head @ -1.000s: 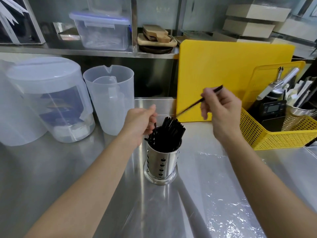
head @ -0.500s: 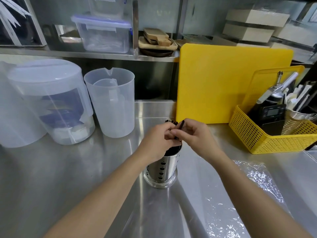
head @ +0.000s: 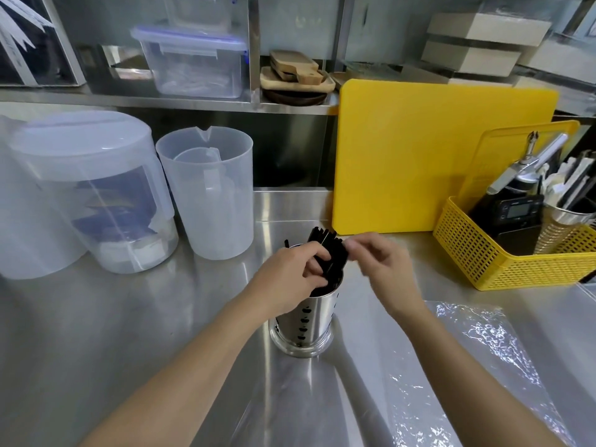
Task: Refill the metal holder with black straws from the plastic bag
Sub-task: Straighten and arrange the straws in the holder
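Bright, even overhead light, wide-angle bend at the edges.
Glare flared on the steel table and plastic bag; the right hand was motion-blurred.

Yellow board, basket, jugs

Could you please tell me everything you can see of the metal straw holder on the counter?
The metal holder is a shiny steel cylinder with a wider base ring and columns of small cut-out holes down its side. It stands upright on the steel counter, in front of the yellow cutting board. It is packed with black straws that stick out above its rim. The left hand rests over the rim among the straws; the right hand is blurred at their tips. A clear plastic bag lies flat beside it.
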Demonstrator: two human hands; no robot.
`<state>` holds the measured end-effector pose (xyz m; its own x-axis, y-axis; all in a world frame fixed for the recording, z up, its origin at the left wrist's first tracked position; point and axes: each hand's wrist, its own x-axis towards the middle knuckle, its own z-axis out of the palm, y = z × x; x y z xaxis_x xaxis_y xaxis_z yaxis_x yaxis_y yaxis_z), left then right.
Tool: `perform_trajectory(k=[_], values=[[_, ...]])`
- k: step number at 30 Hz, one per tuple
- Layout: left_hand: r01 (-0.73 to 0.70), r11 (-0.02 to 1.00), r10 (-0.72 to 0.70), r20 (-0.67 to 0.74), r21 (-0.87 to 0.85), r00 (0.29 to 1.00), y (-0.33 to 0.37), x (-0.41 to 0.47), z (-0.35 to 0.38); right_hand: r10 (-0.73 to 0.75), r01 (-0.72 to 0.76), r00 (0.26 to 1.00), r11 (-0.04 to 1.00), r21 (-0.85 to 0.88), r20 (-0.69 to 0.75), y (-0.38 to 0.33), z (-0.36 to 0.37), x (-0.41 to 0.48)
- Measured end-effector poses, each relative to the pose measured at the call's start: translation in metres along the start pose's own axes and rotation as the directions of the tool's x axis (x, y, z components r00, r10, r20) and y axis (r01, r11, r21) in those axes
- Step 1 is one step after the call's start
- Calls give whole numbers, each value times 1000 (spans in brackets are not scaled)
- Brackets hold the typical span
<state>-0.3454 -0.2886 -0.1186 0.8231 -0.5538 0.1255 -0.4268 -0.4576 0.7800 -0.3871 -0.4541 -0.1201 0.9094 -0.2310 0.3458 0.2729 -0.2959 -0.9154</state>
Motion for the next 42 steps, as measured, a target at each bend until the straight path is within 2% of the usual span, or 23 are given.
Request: perform_trajectory(k=[2, 3, 7, 10, 16, 26, 33, 38, 42], values=[[-35, 998, 33, -48, -45, 998, 3, 1, -7, 79, -84, 986, 996, -23, -143, 6, -7, 8], [-47, 996, 40, -96, -71, 995, 5, 2, -11, 131, -139, 980, 989, -45, -150, 8, -10, 12], [-49, 993, 17, -276, -112, 961, 11, 9, -25, 245, -241, 970, 957, -161, 2, 12, -18, 26], [-6, 999, -10, -288, -54, 958, 11, 17, -29, 255, -225, 960, 948, -224, 113, 7, -13, 35], [2, 999, 7, -172, 53, 985, 11, 36, -27, 199, -168, 954, 975, -146, 226, 4, -3, 42], [-21, 994, 37, -148, 105, 988, 8, 43, -19, 195, -156, 957, 970, -184, 217, 11, -3, 46], [-83, 994, 88, -69, 74, 994, 20, 48, -20, 35, -13, 985, 992, -125, 172, -17, -5, 55], [-96, 995, 96, -111, -2, 989, 26, 48, -20, -59, 70, 985, 995, -67, 165, -41, -2, 62], [-128, 990, 113, -206, -63, 972, 30, 48, -29, -95, 93, 989, 995, 24, 111, -45, 1, 63]])
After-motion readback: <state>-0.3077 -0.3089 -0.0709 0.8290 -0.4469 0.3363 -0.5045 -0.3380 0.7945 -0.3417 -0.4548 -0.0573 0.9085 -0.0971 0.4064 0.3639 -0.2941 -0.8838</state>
